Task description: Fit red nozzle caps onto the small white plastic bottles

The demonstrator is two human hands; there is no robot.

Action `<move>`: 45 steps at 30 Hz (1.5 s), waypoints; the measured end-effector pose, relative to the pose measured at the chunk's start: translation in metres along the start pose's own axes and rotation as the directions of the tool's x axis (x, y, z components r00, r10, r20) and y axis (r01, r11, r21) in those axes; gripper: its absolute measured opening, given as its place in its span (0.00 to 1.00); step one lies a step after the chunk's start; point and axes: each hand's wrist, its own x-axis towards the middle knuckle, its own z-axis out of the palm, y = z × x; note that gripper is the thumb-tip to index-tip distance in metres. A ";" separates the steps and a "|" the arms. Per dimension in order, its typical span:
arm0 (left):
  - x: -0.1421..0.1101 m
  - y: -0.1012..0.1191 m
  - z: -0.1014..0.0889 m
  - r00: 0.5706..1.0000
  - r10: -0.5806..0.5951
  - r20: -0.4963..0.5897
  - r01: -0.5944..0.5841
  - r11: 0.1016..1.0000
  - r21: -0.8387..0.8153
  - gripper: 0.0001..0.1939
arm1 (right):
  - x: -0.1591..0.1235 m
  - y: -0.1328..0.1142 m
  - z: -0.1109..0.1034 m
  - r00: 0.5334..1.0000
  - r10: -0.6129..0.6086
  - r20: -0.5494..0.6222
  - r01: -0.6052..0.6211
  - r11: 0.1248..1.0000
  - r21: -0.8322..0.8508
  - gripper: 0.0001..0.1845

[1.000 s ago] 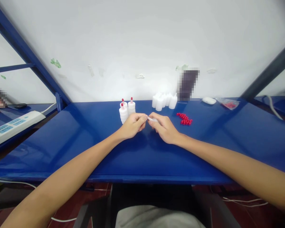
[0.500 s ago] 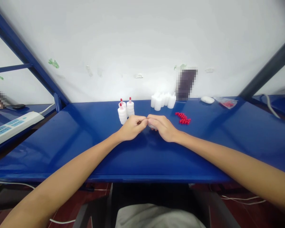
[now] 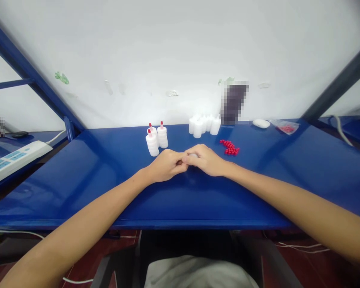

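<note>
My right hand [image 3: 207, 161] is wrapped round a small white plastic bottle [image 3: 193, 155], of which only a pale patch shows between the fingers. Against it, thumb to thumb, my left hand [image 3: 169, 166] is closed in a pinch; whatever lies between its fingertips is hidden. Just beyond the left hand stand white squeeze bottles [image 3: 152, 145] with pointed red tips. Farther back, several white bottles [image 3: 197, 130] without visible red tips stand in a cluster. Small red caps [image 3: 231, 149] lie in a loose pile right of my right hand.
The blue table [image 3: 195, 204] runs up to a white wall. At its back right lie a white mouse-like object [image 3: 261, 123] and a clear bag [image 3: 287, 128] of red pieces. A dark pixelated shape [image 3: 234, 103] stands against the wall. A power strip [image 3: 18, 162] sits at the left.
Both hands have turned slightly and closed more tightly together; the bottle's end, seen earlier below the right fingers, now shows above the thumb. The whole view has shifted a little.
</note>
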 end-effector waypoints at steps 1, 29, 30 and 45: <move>0.000 0.001 0.000 1.000 0.001 0.011 -0.001 1.000 0.013 0.10 | 0.000 0.000 -0.001 1.000 0.002 0.011 -0.002 1.000 -0.015 0.19; -0.015 0.001 -0.070 0.820 -0.436 0.370 0.371 0.898 0.237 0.18 | -0.003 0.000 0.007 0.994 0.010 -0.108 -0.026 0.988 -0.151 0.26; -0.016 -0.002 -0.070 0.808 -0.444 0.387 0.375 0.895 0.243 0.18 | -0.003 0.000 0.006 0.995 0.009 -0.102 -0.025 0.988 -0.156 0.26; -0.017 -0.016 -0.080 0.849 -0.438 0.296 0.388 0.896 0.215 0.21 | -0.003 0.002 0.005 0.996 -0.008 -0.085 -0.006 0.986 -0.165 0.26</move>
